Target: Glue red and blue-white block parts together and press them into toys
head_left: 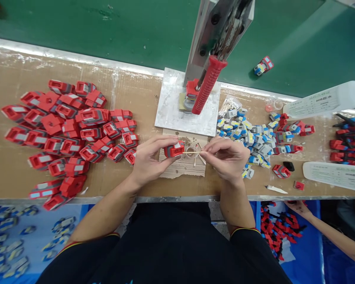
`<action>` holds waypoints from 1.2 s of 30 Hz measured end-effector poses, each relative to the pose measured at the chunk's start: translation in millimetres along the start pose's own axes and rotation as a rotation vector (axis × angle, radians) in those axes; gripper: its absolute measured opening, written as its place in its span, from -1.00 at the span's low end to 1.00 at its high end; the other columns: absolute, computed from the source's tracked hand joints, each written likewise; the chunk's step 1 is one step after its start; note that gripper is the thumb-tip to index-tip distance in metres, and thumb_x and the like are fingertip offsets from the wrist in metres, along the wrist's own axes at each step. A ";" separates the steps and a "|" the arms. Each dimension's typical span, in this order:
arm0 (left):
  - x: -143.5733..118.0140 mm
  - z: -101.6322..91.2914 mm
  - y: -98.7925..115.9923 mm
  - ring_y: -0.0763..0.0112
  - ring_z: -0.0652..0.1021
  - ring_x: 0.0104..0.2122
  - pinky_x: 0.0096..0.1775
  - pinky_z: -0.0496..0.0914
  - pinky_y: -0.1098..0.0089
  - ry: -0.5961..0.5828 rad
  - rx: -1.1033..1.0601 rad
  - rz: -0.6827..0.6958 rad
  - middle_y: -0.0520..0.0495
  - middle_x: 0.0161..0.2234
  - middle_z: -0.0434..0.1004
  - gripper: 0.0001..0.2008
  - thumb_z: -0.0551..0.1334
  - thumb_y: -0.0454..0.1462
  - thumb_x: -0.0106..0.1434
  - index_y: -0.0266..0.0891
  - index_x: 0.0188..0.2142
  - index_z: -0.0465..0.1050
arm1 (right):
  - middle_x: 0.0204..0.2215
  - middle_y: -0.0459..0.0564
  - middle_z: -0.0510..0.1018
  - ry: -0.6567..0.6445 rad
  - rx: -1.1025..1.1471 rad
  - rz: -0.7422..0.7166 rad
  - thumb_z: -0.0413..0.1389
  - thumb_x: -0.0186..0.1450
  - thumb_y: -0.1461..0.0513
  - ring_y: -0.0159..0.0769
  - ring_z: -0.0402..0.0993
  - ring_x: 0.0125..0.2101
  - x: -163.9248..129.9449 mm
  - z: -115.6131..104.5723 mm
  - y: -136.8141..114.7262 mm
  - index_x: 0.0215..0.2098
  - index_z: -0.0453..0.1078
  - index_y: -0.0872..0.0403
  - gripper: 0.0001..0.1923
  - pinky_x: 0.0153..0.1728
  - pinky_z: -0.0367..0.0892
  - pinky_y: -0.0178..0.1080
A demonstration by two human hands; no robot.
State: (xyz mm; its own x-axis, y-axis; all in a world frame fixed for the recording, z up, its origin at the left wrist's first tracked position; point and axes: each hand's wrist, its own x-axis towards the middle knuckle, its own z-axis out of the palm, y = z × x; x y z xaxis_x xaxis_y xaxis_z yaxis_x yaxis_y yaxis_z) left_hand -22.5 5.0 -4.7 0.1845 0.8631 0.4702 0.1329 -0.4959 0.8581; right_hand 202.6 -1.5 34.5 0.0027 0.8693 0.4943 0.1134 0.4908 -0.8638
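My left hand [152, 159] grips a red plastic toy part [174, 149] between thumb and fingers, over a piece of cardboard [177, 169]. In my right hand [226, 156] a thin cotton swab [192, 152] is pinched, its far end at the red part's right side. Whether the tip goes inside cannot be made out. Below the swab lie a small round dish [191, 150] and a few more swabs [199, 157]. Left of my left hand spreads a pile of similar red parts [68, 126]. Small grey, blue and yellow parts [254, 138] are heaped beyond my right hand.
A hand press with a red handle [210, 85] stands on a metal plate [168, 98] ahead. White bottles [328, 100] lie at the right. Blue bins [310, 252] with parts sit below the table edge. Another person's hand [300, 209] reaches into the right bin.
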 end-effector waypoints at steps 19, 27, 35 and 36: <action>0.5 -0.6 2.2 0.33 0.71 -0.07 -0.01 0.62 0.34 0.003 0.102 0.066 -0.05 -0.02 0.72 -0.57 0.46 -0.43 0.25 -0.03 0.08 0.65 | -0.49 -0.10 0.71 -0.075 -0.071 -0.170 0.37 0.30 0.33 -0.29 0.70 -0.46 -0.1 11.2 -3.4 -0.35 0.51 -0.01 -0.83 -0.42 0.55 -0.27; -0.1 -0.6 1.9 0.30 0.72 -0.10 -0.02 0.63 0.31 0.023 0.103 0.033 -0.07 -0.05 0.72 -0.60 0.48 -0.37 0.24 -0.01 0.05 0.67 | -0.52 -0.11 0.70 -0.086 -0.090 -0.138 0.38 0.27 0.33 -0.29 0.68 -0.48 0.2 7.2 -0.1 -0.39 0.52 -0.02 -0.82 -0.44 0.54 -0.26; 0.1 -0.3 3.2 0.30 0.70 -0.10 -0.04 0.62 0.31 0.021 0.107 0.028 -0.07 -0.06 0.71 -0.62 0.47 -0.36 0.26 -0.02 0.05 0.68 | -0.53 -0.11 0.70 -0.081 -0.116 -0.143 0.37 0.28 0.33 -0.29 0.68 -0.50 0.2 9.4 -2.6 -0.39 0.51 -0.02 -0.83 -0.45 0.55 -0.26; 0.2 -0.2 3.1 0.30 0.70 -0.10 -0.04 0.62 0.32 0.021 0.096 0.037 -0.07 -0.06 0.71 -0.60 0.47 -0.38 0.25 -0.01 0.06 0.67 | -0.53 -0.11 0.70 -0.078 -0.098 -0.149 0.37 0.28 0.34 -0.29 0.68 -0.50 0.1 11.2 -2.9 -0.39 0.52 -0.02 -0.82 -0.44 0.55 -0.27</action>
State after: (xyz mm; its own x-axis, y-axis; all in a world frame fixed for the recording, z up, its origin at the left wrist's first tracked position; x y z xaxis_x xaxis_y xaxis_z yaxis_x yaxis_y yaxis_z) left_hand -22.3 3.6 -1.9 0.1705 0.8453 0.5063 0.2193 -0.5335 0.8169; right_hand 191.2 -2.2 35.9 -0.0978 0.7910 0.6039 0.2029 0.6099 -0.7661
